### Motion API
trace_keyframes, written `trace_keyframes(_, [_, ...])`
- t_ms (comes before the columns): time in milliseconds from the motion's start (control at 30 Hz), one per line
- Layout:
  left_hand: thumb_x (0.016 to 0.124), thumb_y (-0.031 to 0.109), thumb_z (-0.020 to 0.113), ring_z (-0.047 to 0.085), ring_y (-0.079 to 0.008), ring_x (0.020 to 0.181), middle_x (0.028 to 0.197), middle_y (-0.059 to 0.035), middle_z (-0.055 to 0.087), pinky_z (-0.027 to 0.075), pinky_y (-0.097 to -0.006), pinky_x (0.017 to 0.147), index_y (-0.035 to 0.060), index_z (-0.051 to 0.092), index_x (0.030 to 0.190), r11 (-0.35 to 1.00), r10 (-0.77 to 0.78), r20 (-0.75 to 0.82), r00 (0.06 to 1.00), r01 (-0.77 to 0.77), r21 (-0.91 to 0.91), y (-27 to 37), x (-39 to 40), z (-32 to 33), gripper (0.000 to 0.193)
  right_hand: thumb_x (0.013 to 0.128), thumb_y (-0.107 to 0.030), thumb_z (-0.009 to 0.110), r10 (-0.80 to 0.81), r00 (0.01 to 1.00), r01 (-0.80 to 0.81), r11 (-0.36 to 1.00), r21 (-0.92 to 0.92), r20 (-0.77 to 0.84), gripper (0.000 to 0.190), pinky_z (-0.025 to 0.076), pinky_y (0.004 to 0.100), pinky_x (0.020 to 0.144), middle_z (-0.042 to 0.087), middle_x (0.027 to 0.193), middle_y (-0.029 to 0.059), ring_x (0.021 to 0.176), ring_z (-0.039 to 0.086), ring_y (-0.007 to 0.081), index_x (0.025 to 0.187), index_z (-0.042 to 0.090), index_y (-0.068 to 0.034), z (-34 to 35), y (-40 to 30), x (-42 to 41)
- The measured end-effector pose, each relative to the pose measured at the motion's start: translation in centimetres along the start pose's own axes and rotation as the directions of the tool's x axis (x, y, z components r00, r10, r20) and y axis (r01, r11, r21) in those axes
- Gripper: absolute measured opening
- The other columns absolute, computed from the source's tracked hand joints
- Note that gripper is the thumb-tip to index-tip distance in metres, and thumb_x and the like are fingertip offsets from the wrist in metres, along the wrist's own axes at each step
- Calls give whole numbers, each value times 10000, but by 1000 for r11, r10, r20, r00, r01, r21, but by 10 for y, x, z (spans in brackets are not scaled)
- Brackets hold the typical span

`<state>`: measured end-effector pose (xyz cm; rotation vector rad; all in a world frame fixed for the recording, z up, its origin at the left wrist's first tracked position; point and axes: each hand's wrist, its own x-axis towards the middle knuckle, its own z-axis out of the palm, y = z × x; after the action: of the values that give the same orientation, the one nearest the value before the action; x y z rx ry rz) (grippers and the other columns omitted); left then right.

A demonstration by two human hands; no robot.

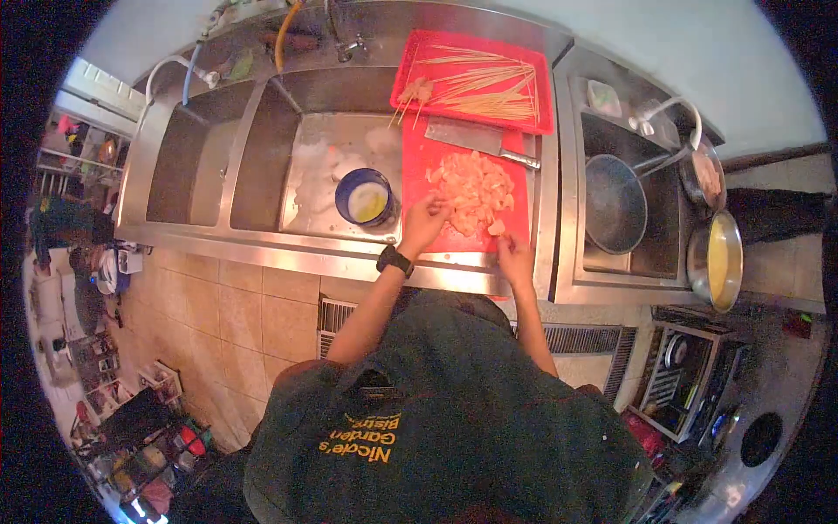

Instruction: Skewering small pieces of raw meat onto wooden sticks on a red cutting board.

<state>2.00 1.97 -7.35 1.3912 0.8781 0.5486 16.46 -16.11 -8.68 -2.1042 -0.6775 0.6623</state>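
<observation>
Pale raw meat pieces (pixel 473 187) lie heaped on a red cutting board (pixel 419 147) in front of me. My left hand (pixel 429 213) is at the heap's left edge, fingers bent; whether it pinches a piece is unclear. At the lower right of the heap, my right hand (pixel 514 252) has its fingertips at a small meat piece (pixel 497 227). A cleaver (pixel 465 136) lies across the board behind the heap. Beyond it, a red tray (pixel 481 42) holds many thin wooden skewers (pixel 488 78) and, at its left, several skewers with meat (pixel 419 90) on them.
A blue container (pixel 364 196) with whitish and yellowish contents stands left of the board, in the steel sink (pixel 314 141). To the right, another sink holds a large round pot (pixel 615 203). Metal bowls (pixel 715 262) stand beyond it. The steel counter edge (pixel 294 252) runs before me.
</observation>
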Motion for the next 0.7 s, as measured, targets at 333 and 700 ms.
trace_keyframes(333, [957,119,519,508,-232,1172,1214,-123,506,455,-369,1018,-37,417,1279,497,-235,303,924,382,-779,14,5,9,372,878,-235,613,-242,970,243,970,-31,14,287,453,284,577,636,681,103,612,583,137,1027,661,5,-17,-82,-21])
trace_keyframes(700, [944,112,538,538,-206,1128,1176,-72,551,466,-353,981,15,459,1249,500,-250,229,941,328,-801,25,4,12,329,875,-178,631,-117,992,117,993,10,41,270,431,256,572,594,669,40,614,516,84,1037,659,36,-14,-91,-17])
